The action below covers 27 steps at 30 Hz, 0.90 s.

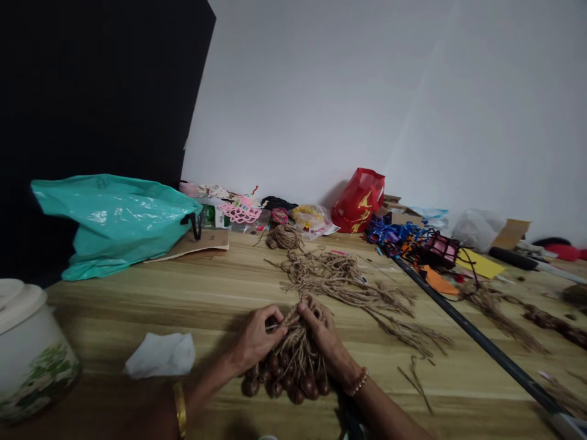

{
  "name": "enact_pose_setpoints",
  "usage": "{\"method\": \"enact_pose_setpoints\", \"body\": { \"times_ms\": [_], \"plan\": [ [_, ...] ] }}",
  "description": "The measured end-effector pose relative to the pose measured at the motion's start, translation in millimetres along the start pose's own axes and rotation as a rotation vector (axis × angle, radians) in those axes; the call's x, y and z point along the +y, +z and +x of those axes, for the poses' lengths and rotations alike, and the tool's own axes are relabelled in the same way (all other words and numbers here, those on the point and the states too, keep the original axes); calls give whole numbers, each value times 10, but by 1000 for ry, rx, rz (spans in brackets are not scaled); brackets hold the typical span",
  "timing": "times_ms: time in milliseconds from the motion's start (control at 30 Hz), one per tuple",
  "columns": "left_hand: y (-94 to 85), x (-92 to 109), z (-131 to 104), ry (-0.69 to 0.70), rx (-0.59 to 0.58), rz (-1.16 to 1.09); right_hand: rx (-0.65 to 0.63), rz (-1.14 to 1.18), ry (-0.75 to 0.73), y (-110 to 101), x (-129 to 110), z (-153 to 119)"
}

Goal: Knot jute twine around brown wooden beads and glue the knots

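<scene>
Between my two hands lies a bunch of tan twine cords (297, 336), with a cluster of round dark-brown beads (293, 382) at their near ends. My left hand (259, 336) pinches the cords from the left, thumb and forefinger pressed together. From the right, my right hand (323, 333) grips the top of the bunch, with its thumb over a knotted part. Just beyond my hands, more loose twine (334, 275) spreads over the wooden table (220, 293). My fingers partly cover the knots, so their details are hidden.
A crumpled white tissue (160, 354) and a lidded white bucket (34, 354) are at left. Behind stand a teal plastic bag (119, 220) and a red bag (358, 201). A long dark bar (477, 333) crosses the right side, near blue cords (397, 235).
</scene>
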<state>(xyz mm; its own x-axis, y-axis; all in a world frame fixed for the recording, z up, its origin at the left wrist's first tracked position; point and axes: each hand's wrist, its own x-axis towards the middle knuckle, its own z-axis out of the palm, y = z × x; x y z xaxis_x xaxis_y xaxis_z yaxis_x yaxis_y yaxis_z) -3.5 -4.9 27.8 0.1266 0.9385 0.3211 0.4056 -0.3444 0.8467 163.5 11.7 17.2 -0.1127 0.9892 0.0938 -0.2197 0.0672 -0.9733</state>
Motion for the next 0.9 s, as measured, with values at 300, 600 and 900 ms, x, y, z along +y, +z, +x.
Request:
{"method": "enact_pose_setpoints", "body": {
  "times_ms": [300,600,900],
  "plan": [
    [-82,-61,39,-95,-31,-158,-1,18,20,7,-23,-1],
    [-145,-21,67,-216,-83,-612,-311,-23,-68,6,-73,-31],
    [-116,-23,67,-275,-29,-790,-281,115,6,44,-92,-63]
  ]
}}
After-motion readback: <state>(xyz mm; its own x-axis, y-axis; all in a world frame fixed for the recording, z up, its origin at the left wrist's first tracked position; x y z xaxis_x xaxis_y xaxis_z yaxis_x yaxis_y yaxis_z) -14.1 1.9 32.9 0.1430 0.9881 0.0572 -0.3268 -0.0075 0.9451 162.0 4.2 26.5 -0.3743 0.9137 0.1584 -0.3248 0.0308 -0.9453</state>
